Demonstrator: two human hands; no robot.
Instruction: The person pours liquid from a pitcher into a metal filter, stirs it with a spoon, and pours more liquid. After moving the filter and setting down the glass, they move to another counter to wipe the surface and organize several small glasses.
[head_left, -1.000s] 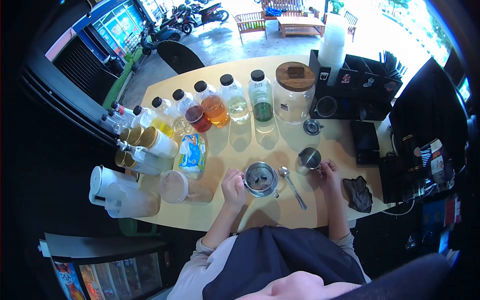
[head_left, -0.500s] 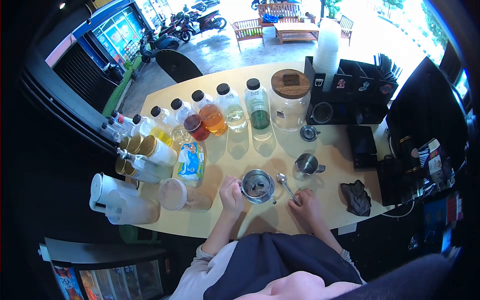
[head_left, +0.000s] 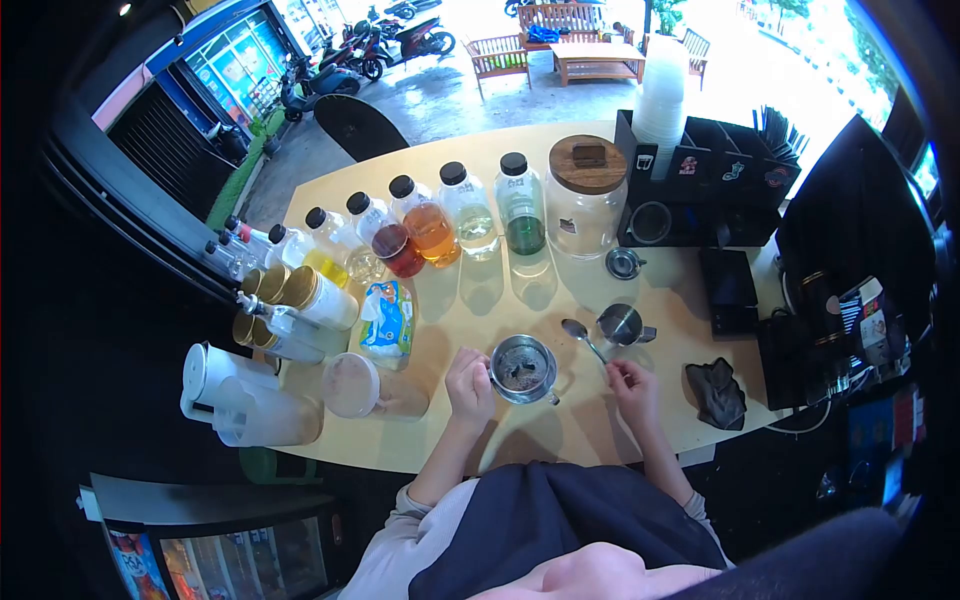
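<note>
Left hand [head_left: 468, 385]: curled against the side of the metal cup [head_left: 522, 368], gripping it.
Right hand [head_left: 632, 385]: fingertips pinched on the spoon [head_left: 585, 342] handle.
Metal cup: upright, dark contents, close to the table [head_left: 560, 435] near edge.
Spoon: slanted, bowl between cup and small pitcher [head_left: 622, 324].
Black cloth [head_left: 716, 392]: right of the right hand.
Bottles [head_left: 430, 222]: row along the far edge.

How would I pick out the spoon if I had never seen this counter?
On the pale wooden table, look at the near edge, where the left hand steadies a steel cup. Just right of that cup, the right hand pinches the handle end of the spoon. It is the only long, thin metal thing, its bowl near the small metal pitcher.
</note>
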